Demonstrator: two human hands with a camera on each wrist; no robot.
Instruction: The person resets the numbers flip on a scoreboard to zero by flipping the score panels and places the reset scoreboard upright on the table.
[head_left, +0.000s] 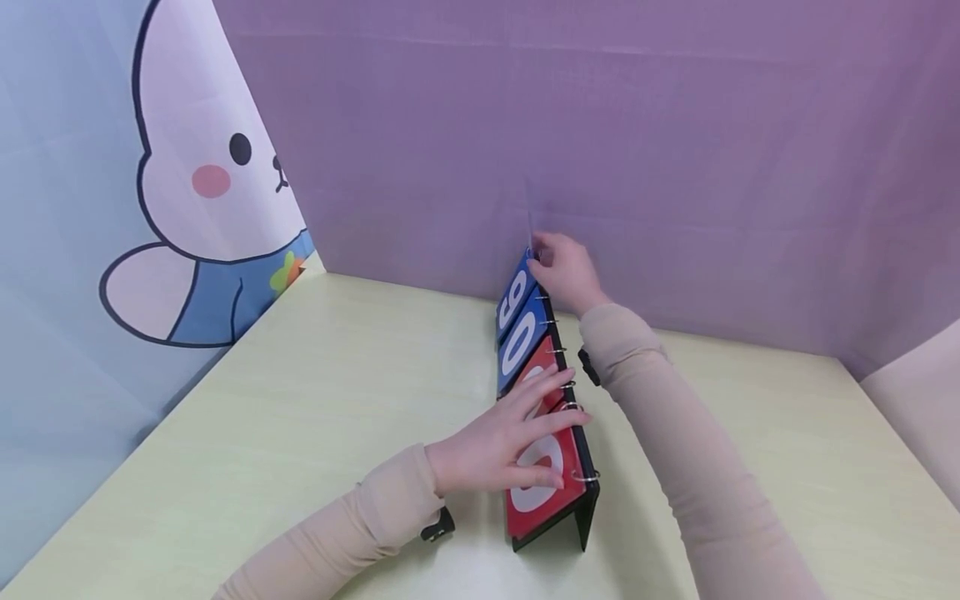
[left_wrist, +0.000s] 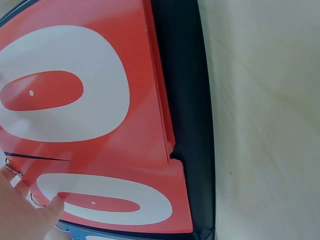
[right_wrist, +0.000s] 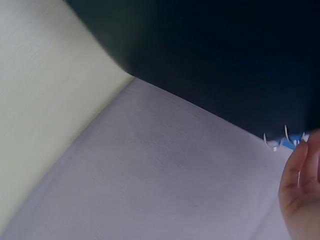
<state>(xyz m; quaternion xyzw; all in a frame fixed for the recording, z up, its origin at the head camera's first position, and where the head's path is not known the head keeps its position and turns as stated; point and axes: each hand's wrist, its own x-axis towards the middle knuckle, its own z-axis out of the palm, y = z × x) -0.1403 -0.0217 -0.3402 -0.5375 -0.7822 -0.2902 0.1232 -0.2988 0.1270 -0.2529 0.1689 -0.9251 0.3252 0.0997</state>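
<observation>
A flip scoreboard with a black stand (head_left: pixel 587 500) stands lengthwise, its number cards hung on metal rings. My left hand (head_left: pixel 491 446) rests with spread, straight fingers across the red cards (head_left: pixel 555 518), fingertips at the ringed top edge. In the left wrist view both red cards (left_wrist: pixel 142 107) show a white 0. A nearer blue card (head_left: pixel 512 379) also reads 0; the farthest blue card (head_left: pixel 525 268) bears a curled white digit. At that far end, my right hand (head_left: pixel 567 273) pinches a thin upright card (head_left: pixel 529 229), seen edge-on. The right wrist view shows the stand's dark back (right_wrist: pixel 210 60).
The pale wood-look table (head_left: pixel 360 367) runs up to a purple cloth (head_left: pixel 675 167) close behind the scoreboard's far end. On the left hangs a blue cloth with a cartoon animal (head_left: pixel 187 133). A black wrist strap (head_left: pixel 438 525) shows under the left sleeve.
</observation>
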